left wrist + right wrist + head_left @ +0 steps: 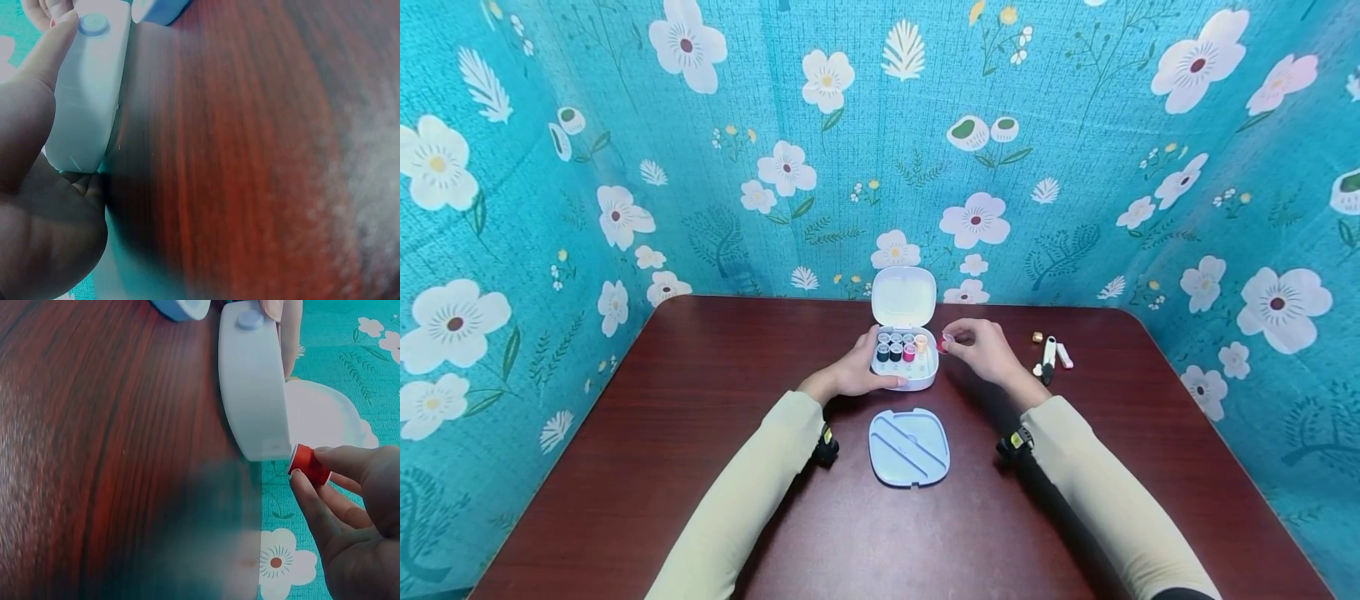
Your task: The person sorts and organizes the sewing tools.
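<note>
A small white sewing box (917, 385) stands with its lid (904, 297) raised. Rows of thread spools (896, 352), black, grey, pink and cream, fill its back part, and short pegs show at the front. My left hand (856, 369) grips the box from the left, thumb along the front edge; the left wrist view shows that thumb (47, 56) near the round front button (94, 24). Just off the box's right side, my right hand (985, 348) pinches a red thread spool (309, 464) between thumb and fingers.
A pale blue tray (910, 467) with diagonal ridges lies in front of the box. To the right are a gold thimble-like piece (1037, 337), a slim white-and-black tool (1048, 358) and a small white stick (1064, 356). A floral curtain (850, 183) hangs behind the table (715, 500).
</note>
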